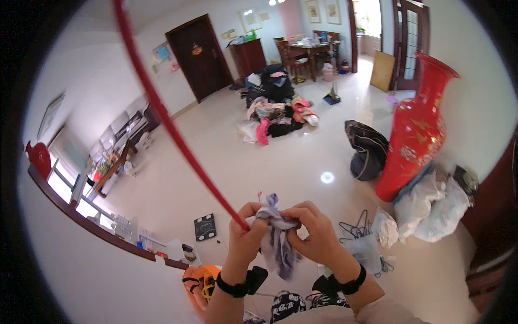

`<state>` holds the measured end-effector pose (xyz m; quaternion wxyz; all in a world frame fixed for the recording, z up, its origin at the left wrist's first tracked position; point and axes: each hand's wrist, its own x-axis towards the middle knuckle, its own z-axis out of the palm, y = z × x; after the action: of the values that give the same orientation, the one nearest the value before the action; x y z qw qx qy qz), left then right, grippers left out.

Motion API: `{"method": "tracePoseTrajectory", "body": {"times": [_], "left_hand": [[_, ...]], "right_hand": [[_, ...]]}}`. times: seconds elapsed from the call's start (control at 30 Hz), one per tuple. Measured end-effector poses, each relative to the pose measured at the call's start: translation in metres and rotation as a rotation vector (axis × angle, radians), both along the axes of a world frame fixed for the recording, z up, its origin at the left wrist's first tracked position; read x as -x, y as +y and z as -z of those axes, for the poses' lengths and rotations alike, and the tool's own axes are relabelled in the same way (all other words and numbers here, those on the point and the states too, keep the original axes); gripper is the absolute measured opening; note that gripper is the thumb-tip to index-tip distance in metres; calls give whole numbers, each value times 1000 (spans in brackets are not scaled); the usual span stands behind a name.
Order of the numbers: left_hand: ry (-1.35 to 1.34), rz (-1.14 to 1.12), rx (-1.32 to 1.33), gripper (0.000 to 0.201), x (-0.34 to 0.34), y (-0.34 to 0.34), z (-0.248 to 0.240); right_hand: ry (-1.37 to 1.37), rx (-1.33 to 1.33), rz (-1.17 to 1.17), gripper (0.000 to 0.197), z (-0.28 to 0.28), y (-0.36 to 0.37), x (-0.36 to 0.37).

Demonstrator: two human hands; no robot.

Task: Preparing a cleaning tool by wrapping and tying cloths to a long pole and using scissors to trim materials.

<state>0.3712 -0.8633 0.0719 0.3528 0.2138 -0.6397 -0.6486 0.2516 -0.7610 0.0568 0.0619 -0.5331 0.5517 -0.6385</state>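
A grey and white cloth (281, 251) hangs bunched and twisted between my hands, its lower part loose. My left hand (245, 237) is closed around its left side and the near end of a long red pole (175, 141). That pole slants up and away to the upper left. On the cloth's other side, my right hand (315, 235) pinches a fold with thumb and fingers. Some of the cloth sits right at the pole's end; whether it is wrapped or knotted there, I cannot tell. Both wrists wear black straps.
A tall red vase (413, 135) stands at right beside a dark bag (368, 151) and stuffed plastic bags (440, 208). Hangers (356, 225) lie near my right hand, a black scale (205, 227) at left. Farther off is a clothes heap (275, 110).
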Motion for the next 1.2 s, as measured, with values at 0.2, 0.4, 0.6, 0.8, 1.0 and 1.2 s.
{"method": "tracePoseTrajectory", "body": {"times": [0.2, 0.4, 0.6, 0.8, 1.0, 1.2], "left_hand": [[-47, 11, 76, 8, 74, -105, 6], [-75, 27, 127, 7, 151, -225, 26], [0, 75, -56, 11, 257, -334, 32], [97, 262, -177, 10, 390, -400, 25], [-88, 150, 138, 17, 508, -459, 13], [-36, 321, 82, 17, 644, -488, -7]], "right_hand": [[127, 105, 66, 17, 3, -99, 88], [-928, 316, -325, 13, 40, -205, 135], [-1257, 595, -584, 12, 40, -254, 248], [-1314, 540, -328, 14, 56, -289, 380], [-1186, 794, 64, 16, 43, -314, 519], [-1111, 574, 84, 14, 12, -363, 639]]}}
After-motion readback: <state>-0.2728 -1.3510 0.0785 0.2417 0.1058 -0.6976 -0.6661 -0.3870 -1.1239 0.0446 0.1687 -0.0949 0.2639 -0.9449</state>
